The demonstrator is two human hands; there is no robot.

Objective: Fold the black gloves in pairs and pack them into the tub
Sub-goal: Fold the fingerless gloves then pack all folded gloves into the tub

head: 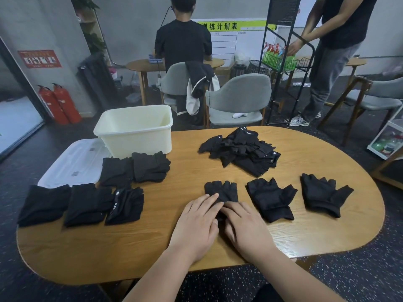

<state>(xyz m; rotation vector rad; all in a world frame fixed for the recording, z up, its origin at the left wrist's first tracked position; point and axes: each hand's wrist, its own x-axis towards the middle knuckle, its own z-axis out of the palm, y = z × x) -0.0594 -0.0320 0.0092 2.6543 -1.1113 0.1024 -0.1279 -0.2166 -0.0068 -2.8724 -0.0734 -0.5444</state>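
The left hand (196, 225) and right hand (246, 227) are showing bare in the lower middle of the frame. The fingers (207, 201) are going uncovered too, with nails looking short. The left forearm (157, 277) and right forearm (303, 280) are showing bare all the way to the bottom edge. Between them, at the bottom edge right of centre, a patch of dark clothing (270, 294) is peeking in; which garment it is cannot be told.
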